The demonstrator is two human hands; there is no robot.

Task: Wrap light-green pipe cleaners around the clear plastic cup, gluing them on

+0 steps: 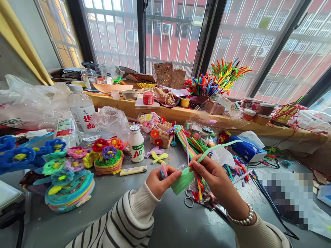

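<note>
Between my two hands is a light green piece of bent pipe cleaners (183, 182), laid side by side into a flat fuzzy panel. My left hand (160, 179) pinches its left edge with thumb and fingers; a bit of pink and blue fuzz shows at those fingertips. My right hand (210, 175) grips the panel's upper right corner, and a loose light green pipe cleaner end (224, 145) sticks out past it to the upper right. Under the hands, partly covered, lie scissors (189, 202) and several coloured pipe cleaners (199, 186).
Left stand pipe cleaner flowers on round coiled bases (69, 196), a white bottle (136, 144), a lighter (133, 170) and a large water bottle (84, 115). A blue tissue pack (245, 146) lies right, near a phone-like pixelated object (287, 199). Jars and pipe cleaner bundles (204, 86) line the sill.
</note>
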